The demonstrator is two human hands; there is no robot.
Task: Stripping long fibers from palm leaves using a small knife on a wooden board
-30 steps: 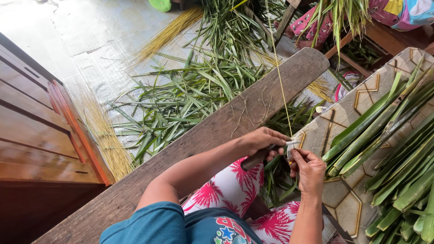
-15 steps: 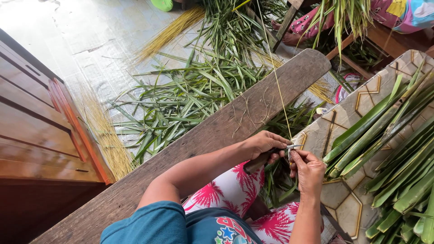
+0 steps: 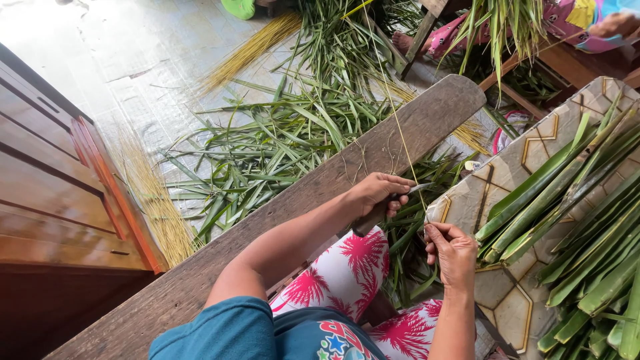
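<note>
My left hand [image 3: 377, 193] grips a knife [image 3: 381, 208] with a dark handle, its short blade pointing right toward a thin yellow leaf midrib [image 3: 393, 113]. The midrib runs from the top of the view down to my right hand [image 3: 453, 252], which pinches its lower end just below the blade. Both hands hover over the gap between a wooden plank [image 3: 347, 167] and a patterned tabletop [image 3: 513, 293]. Green leaf strips [image 3: 408, 240] hang between my knees.
Long green palm leaves [image 3: 573, 200] lie stacked on the patterned tabletop at right. Cut leaves [image 3: 280, 140] and bundles of yellow midribs [image 3: 150, 200] cover the floor. A wooden cabinet [image 3: 53, 193] stands at left. Another person's leg and hand [image 3: 610, 23] show at top right.
My left hand has drawn slightly left and up with the knife, so the blade shows more clearly. My right hand stays pinched on the midrib in nearly the same spot.
</note>
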